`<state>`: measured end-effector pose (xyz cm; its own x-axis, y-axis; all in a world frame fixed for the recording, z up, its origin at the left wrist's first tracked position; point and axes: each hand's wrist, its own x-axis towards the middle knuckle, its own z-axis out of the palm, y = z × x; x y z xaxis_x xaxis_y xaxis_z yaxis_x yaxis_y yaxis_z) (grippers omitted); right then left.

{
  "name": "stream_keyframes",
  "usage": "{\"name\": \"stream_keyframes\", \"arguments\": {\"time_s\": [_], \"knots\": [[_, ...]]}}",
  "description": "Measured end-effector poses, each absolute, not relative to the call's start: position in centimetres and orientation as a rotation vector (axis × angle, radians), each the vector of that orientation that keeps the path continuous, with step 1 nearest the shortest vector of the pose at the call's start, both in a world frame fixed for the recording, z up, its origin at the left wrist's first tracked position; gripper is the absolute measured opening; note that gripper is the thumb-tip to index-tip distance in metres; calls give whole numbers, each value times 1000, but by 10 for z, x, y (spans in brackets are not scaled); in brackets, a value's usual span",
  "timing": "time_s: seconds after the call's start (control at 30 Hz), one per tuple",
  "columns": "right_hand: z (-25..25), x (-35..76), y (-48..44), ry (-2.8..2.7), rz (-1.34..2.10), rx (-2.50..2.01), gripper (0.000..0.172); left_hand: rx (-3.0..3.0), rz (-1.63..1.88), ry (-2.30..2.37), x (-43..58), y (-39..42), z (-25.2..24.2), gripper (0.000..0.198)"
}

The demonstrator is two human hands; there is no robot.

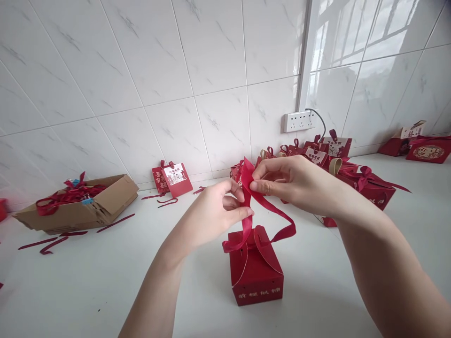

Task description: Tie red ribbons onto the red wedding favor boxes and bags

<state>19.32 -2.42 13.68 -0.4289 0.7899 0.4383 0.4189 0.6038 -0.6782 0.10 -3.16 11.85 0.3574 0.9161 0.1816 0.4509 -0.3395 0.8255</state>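
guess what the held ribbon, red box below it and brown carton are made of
Ribbon: probably satin-like fabric, given its sheen and limp curl. Red box: likely smooth card, pale at cut edges. Carton: probably cardboard, matte brown with folded flaps.

Left hand [209,211]: one / right hand [299,183]: one / front box [259,273]: one / held ribbon [247,173]: one / carton [114,199]: one / loose strips [116,223] near carton: four / wall socket [299,122]: one / far-right boxes [428,152]: two / middle boxes [369,194]: several, overlapping, exact number I cannot tell
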Motion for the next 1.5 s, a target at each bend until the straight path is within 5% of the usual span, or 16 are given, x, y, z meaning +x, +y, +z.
{"name": "stream_keyframes", "arguments": {"time_s": [0.43,0.7,0.93,1.2,1.5], "knots": [[132,191,-31,-2223,551,-1028,16,2182,575,1208,-4,-45,122,23],[133,186,-35,-2008,620,-954,6,1958,950,1183,3,-38,122,23],[129,183,-32,-1925,634,-895,43,1949,924,1230,1,-37,125,16],[128,180,-32,-1869,614,-902,29,1915,972,1142,2,-40,128,20],[126,175,-33,-1757,487,-855,42,1917,1093,1102,3,-40,127,30]]}}
